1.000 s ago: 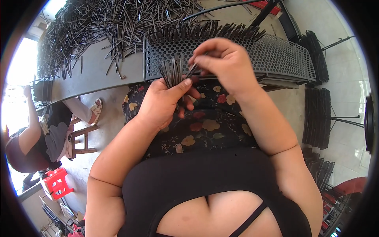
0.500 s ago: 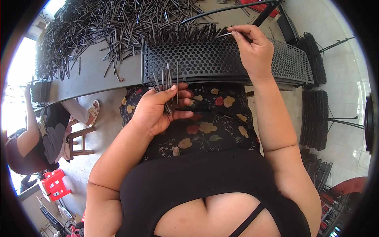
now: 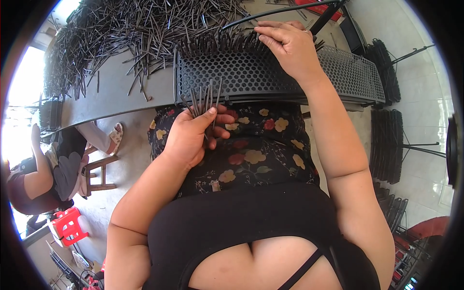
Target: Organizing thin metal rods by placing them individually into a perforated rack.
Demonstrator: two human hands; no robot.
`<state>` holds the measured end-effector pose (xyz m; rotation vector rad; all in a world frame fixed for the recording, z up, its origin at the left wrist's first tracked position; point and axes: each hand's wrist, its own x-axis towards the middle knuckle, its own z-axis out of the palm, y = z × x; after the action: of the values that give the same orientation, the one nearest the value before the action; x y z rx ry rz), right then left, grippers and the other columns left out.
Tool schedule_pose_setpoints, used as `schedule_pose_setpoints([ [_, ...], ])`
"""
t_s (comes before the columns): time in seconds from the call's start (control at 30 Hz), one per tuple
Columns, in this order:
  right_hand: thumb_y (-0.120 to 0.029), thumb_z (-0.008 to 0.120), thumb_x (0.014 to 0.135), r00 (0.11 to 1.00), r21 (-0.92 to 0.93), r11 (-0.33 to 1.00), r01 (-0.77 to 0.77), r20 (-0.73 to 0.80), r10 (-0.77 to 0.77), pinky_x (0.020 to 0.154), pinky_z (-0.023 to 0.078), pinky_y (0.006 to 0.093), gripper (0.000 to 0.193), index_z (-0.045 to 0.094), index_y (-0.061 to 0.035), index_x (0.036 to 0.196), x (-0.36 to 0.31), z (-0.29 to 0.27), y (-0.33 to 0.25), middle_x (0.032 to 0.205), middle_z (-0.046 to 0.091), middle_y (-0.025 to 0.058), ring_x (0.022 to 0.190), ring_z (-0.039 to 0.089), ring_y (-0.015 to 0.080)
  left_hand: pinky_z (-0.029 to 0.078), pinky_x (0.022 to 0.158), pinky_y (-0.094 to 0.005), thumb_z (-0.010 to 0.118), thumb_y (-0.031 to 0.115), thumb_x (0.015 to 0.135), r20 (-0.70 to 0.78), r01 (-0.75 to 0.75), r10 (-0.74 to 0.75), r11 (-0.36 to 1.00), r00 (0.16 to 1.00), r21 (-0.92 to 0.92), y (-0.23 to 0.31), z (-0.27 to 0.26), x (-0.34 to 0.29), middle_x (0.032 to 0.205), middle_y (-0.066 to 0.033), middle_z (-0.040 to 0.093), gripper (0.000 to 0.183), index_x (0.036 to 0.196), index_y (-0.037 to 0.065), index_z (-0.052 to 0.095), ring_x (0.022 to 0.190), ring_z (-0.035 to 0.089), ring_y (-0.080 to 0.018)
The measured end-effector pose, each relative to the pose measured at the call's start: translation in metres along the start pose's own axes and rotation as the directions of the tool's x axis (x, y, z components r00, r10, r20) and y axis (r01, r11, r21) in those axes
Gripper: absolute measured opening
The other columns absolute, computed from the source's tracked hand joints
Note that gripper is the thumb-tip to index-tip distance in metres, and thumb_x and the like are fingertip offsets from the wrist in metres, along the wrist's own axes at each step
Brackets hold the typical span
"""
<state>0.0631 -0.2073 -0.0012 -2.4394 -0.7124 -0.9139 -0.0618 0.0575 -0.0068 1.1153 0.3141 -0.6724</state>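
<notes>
My left hand (image 3: 186, 135) is closed around several thin dark strips (image 3: 198, 100), which fan upward between the thumb and fingers above my lap. At the far edge of a black perforated metal rack (image 3: 227, 72), my right hand (image 3: 290, 46) reaches in with thumb and fingertips drawn close together. Whatever sits between those fingertips is too small to make out. They are beside a dense row of upright dark strips (image 3: 212, 44) standing along the rack's back.
A large heap of loose dark strips (image 3: 130, 34) covers the grey table (image 3: 121, 99) at the far left. A curved black bar (image 3: 280, 10) crosses behind my right hand. Racks of dark strips (image 3: 385, 145) stand at right. Another person (image 3: 41, 169) sits at left near a red stool (image 3: 69, 226).
My right hand has moved left along the rack, and the pale strip seen at its fingertips no longer shows. The fingers of my left hand have curled in closer around its strips.
</notes>
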Motion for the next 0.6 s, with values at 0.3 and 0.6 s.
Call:
schedule_pose_setpoints([
  [0.3, -0.007, 0.072, 0.086, 0.823, 0.738, 0.392, -0.549, 0.398, 0.405, 0.073, 0.053, 0.0246, 0.029, 0.066, -0.0022, 0.114, -0.024, -0.013, -0.098, 0.088, 0.072, 0.0069, 0.083, 0.067, 0.0113, 0.039, 0.043, -0.0185, 0.052, 0.015, 0.102, 0.116, -0.177, 0.17, 0.983, 0.979, 0.048, -0.008, 0.004, 0.0, 0.092, -0.0111, 0.07, 0.021, 0.108, -0.002, 0.063, 0.059, 0.057, -0.0095],
  [0.6, -0.001, 0.068, 0.089, 0.763, 0.844, 0.17, -0.51, 0.352, 0.541, 0.065, 0.054, 0.0223, 0.016, 0.067, 0.0005, 0.105, -0.021, -0.03, -0.066, 0.092, 0.074, 0.0091, 0.08, 0.069, 0.0107, 0.037, 0.043, -0.019, 0.051, 0.014, 0.102, 0.088, -0.105, 0.097, 0.989, 0.991, 0.101, 0.002, 0.007, -0.004, 0.089, -0.011, 0.068, 0.023, 0.114, -0.003, 0.062, 0.06, 0.058, -0.0109],
])
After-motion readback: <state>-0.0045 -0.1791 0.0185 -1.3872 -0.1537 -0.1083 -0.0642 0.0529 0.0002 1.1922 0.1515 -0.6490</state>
